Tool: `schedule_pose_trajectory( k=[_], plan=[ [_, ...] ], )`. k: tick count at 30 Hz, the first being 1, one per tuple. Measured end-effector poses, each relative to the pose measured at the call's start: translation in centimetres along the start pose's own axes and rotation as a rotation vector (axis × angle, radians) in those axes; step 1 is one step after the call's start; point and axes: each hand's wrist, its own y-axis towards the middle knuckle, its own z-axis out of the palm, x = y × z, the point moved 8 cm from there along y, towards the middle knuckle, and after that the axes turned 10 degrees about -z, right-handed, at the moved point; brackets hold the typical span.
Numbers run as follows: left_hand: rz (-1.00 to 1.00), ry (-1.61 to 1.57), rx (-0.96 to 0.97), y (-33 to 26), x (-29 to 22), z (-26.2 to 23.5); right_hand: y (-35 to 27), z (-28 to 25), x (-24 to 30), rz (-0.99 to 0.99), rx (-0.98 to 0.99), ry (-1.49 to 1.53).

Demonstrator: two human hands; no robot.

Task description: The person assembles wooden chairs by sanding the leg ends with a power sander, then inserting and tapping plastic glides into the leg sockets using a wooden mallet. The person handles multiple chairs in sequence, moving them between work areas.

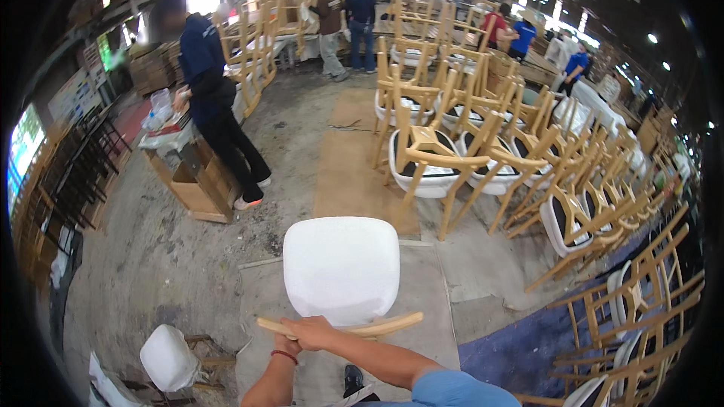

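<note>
In front of me stands a wooden chair with a white padded seat (341, 267). Its pale, curved wooden back rail (392, 324) runs across between me and the seat. My left hand (285, 344), with a red band at the wrist, is closed on the left part of this rail. Right beside it, partly overlapping it, my right hand (312, 332) also wraps round the rail. Some of the fingers are hidden behind the hands and the wood. The chair's legs are mostly hidden under the seat.
Many upturned wooden chairs (428, 152) crowd the right side. A white-seated stool or chair (167, 358) stands at lower left. A person in dark clothes (207, 75) stands by a wooden workstand (197, 188). Cardboard (351, 181) lies on the floor ahead. Other people work farther back.
</note>
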Motion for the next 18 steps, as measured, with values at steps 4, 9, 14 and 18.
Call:
schedule_pose_trajectory(
  k=[4, 9, 14, 18],
  plan=[
    [0.145, 0.070, -0.085, 2.9, -0.5, 1.9, 1.7, -2.2, -3.7, -0.035, 0.014, -0.108],
    [0.072, 0.631, -0.029, 1.1, -3.4, 5.1, 4.6, -7.8, -6.4, -0.078, -0.007, -0.165],
    [0.219, 0.931, -0.216, -12.3, -8.4, -9.1, 4.1, -7.3, -3.7, 0.007, -0.368, -0.617],
    [0.363, 0.992, -0.816, -30.7, -7.9, -33.6, 5.0, 5.8, 6.5, -0.261, -0.647, -0.403]
  ],
)
